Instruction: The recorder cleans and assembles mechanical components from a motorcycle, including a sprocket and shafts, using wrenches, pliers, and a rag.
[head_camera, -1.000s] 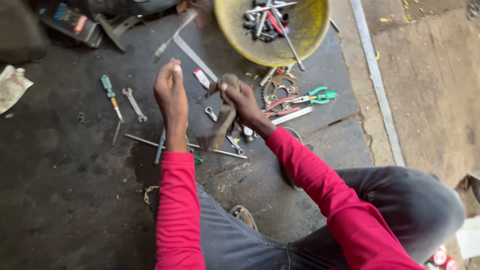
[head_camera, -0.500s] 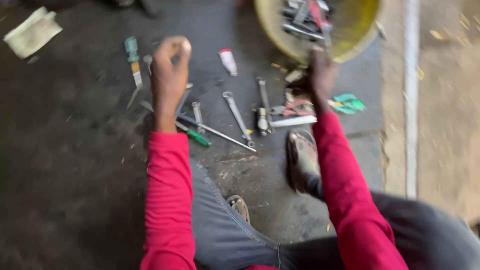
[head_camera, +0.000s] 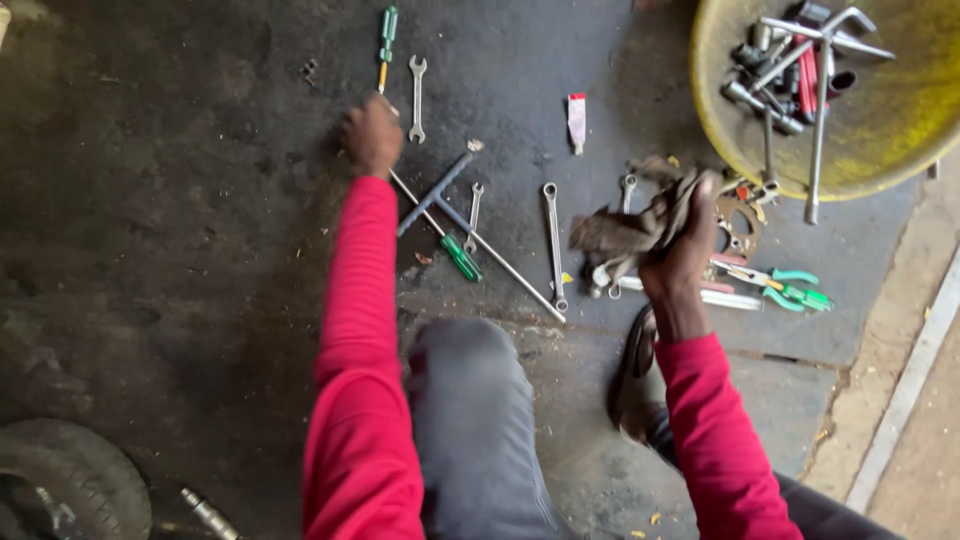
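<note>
The left hand (head_camera: 371, 135), upper centre-left of the frame, is curled into a fist on the dark floor (head_camera: 180, 250), at the end of a long thin metal rod (head_camera: 480, 245); whether it grips the rod cannot be told. The right hand (head_camera: 685, 250), centre right, is closed around a dirty brown rag (head_camera: 630, 225), just below the yellow basin (head_camera: 880, 140) of tools. Spanners (head_camera: 552, 240) lie between the hands.

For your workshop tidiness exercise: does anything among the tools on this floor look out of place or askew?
Yes. The tools lie loose on the floor at mixed angles, not in the yellow bowl. A long rod crosses under a T-handle. A small tube lies among spanners.
</note>
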